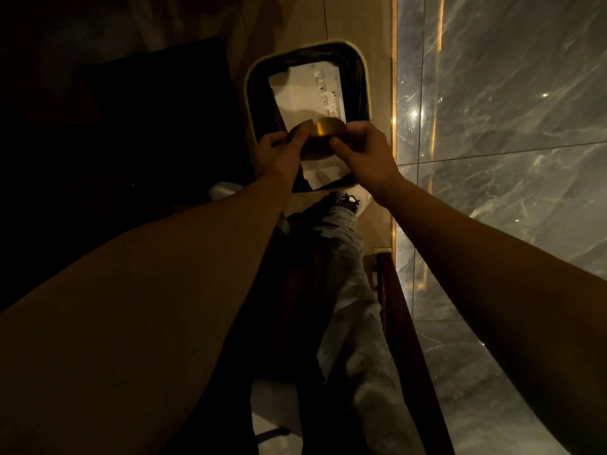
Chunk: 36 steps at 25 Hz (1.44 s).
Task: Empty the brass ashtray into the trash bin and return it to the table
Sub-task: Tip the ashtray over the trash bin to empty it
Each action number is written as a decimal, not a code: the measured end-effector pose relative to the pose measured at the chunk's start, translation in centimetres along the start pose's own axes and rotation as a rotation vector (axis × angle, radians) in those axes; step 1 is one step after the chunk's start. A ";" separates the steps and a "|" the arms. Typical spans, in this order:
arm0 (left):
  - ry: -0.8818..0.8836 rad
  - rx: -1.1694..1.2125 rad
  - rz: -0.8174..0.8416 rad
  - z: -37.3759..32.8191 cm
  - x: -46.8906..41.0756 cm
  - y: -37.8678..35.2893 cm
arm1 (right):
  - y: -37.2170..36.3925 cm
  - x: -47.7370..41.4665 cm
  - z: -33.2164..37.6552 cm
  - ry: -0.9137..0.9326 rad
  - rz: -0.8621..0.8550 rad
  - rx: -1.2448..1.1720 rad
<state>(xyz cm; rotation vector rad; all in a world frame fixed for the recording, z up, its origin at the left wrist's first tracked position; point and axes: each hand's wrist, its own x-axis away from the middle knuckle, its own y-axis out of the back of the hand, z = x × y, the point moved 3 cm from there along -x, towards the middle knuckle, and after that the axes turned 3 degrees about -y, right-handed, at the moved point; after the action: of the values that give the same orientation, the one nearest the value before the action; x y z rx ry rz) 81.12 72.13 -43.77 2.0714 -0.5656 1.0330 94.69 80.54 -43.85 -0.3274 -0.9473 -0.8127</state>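
The round brass ashtray (323,133) hangs tipped over the open trash bin (253,77), its side wall facing me. My left hand (279,152) grips its left edge and my right hand (361,149) grips its right edge. The bin is rectangular with a pale rim and a dark liner, and white paper (308,93) lies inside it. What is in the ashtray is hidden.
A grey marble wall (509,126) with a lit gold strip (394,110) runs along the right. Dark furniture (147,126) fills the left. My jeans leg (348,274) and shoe (345,201) stand just before the bin on the pale floor (358,21).
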 end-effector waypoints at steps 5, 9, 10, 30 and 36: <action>-0.089 -0.112 -0.038 0.7 -2.2 -0.4 | -1.3 -1.8 -0.9 0.022 0.009 0.044; -0.151 -0.202 0.011 0.9 -1.5 -0.5 | -1.4 -1.9 -1.0 0.017 0.032 0.064; -0.170 -0.230 0.021 0.9 -1.1 -0.7 | -1.4 -2.0 -1.1 0.012 0.040 0.065; -0.482 -0.741 0.204 0.8 0.0 -1.2 | -1.0 -3.4 0.1 0.027 0.077 0.209; -0.580 -0.894 0.116 0.5 -0.3 -1.0 | -0.4 -3.2 0.8 0.096 0.147 0.320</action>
<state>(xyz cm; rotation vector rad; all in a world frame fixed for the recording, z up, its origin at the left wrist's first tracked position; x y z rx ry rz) 81.86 72.37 -44.69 1.4859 -1.1885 0.1157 92.86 82.22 -46.08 -0.0781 -0.9348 -0.5275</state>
